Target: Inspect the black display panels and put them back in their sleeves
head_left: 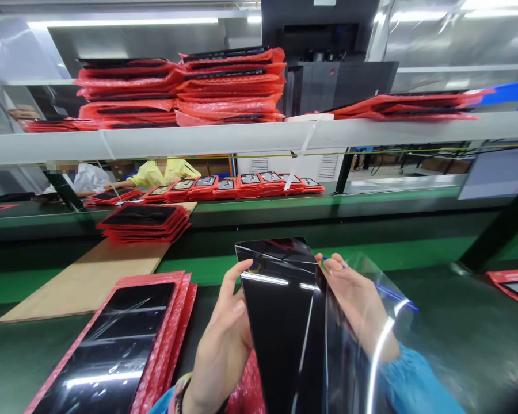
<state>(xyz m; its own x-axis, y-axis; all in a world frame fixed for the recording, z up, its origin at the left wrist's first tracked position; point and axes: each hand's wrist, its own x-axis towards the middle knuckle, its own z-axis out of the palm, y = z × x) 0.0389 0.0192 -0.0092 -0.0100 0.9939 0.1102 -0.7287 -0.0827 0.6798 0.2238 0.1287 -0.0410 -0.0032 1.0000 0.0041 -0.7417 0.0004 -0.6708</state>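
A glossy black screen panel (280,322) is held up in front of me, tilted, with light strips reflected in it. My left hand (224,339) grips its left edge, thumb and index finger on the near side. At its right edge, my right hand (358,299) has closed fingers on a clear plastic film (354,374), which bends away to the right and has blue strips. Whether these fingers also touch the panel, I cannot tell. Red bubble wrap (248,385) lies below the panel.
A black panel (112,339) rests on red bubble-wrap sleeves at left. Behind it, a stack of sleeved panels (144,221) sits by a brown board (90,276). A white shelf (224,138) crosses above, bearing red stacks (231,86). Two people sit beyond.
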